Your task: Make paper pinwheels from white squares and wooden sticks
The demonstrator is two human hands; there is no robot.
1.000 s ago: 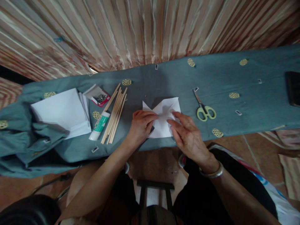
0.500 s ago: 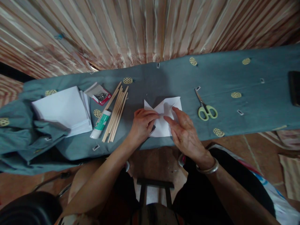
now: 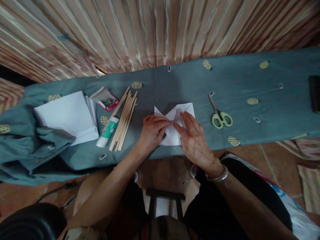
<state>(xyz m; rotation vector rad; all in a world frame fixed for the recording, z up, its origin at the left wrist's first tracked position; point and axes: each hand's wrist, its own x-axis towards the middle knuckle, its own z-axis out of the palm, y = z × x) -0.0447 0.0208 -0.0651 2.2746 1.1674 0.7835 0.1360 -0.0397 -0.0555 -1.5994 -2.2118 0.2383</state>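
A white sheet of paper (image 3: pixel 172 137), cut and partly folded with pointed corners, lies on the cloth in front of me. My left hand (image 3: pixel 153 131) pinches it near its middle, thumb and fingers pressed together. From the right, my right hand (image 3: pixel 193 135) reaches over the sheet. Its thumb tip is close to the left fingertips, with the index finger stretched out apart from it on the paper. The palm hides the sheet's lower right part. A small dark piece shows under the left fingers; its kind is unclear.
Scissors (image 3: pixel 220 116) with green handles lie to the right. On the left are wooden sticks (image 3: pixel 125 121), a glue stick (image 3: pixel 108 131), an open box of small metal pins (image 3: pixel 108 101) and a paper stack (image 3: pixel 67 116). A dark object (image 3: pixel 315 93) sits at the far right.
My right index finger has shifted slightly left across the paper, and the thumb has come nearer the left fingertips. My left hand keeps its pinch in the same place.
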